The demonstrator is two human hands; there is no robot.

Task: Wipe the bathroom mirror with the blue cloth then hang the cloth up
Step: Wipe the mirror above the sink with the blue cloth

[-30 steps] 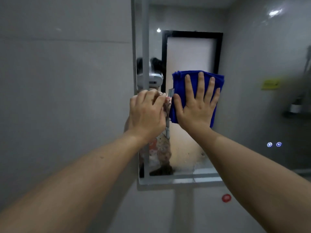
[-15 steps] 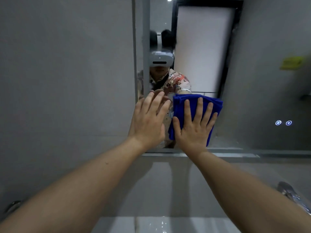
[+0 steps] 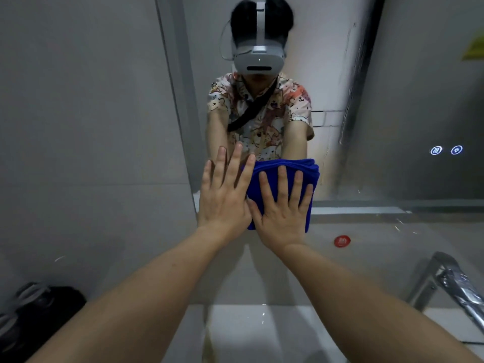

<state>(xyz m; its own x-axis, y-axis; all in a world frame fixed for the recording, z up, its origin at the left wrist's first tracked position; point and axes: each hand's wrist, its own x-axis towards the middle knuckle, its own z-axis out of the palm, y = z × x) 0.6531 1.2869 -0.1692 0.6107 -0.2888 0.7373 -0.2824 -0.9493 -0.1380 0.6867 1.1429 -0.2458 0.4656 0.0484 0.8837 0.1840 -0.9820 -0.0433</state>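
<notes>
A white washbasin counter (image 3: 262, 334) ran along the bottom of the view below the mirror, its glossy surface catching small highlights. A chrome tap (image 3: 455, 286) rose from it at the right edge, its spout angled down toward the right. At the far left a dark, blurred object (image 3: 39, 313) sat low against the grey wall; whether it rested on the counter could not be told.

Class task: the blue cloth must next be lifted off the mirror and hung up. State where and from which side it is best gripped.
Probably the top folded edge of the blue cloth, pinched from above. It lies flat against the mirror under the right hand's straight fingers, and that thick edge is free above the fingertips; the left hand crowds its left side.
</notes>
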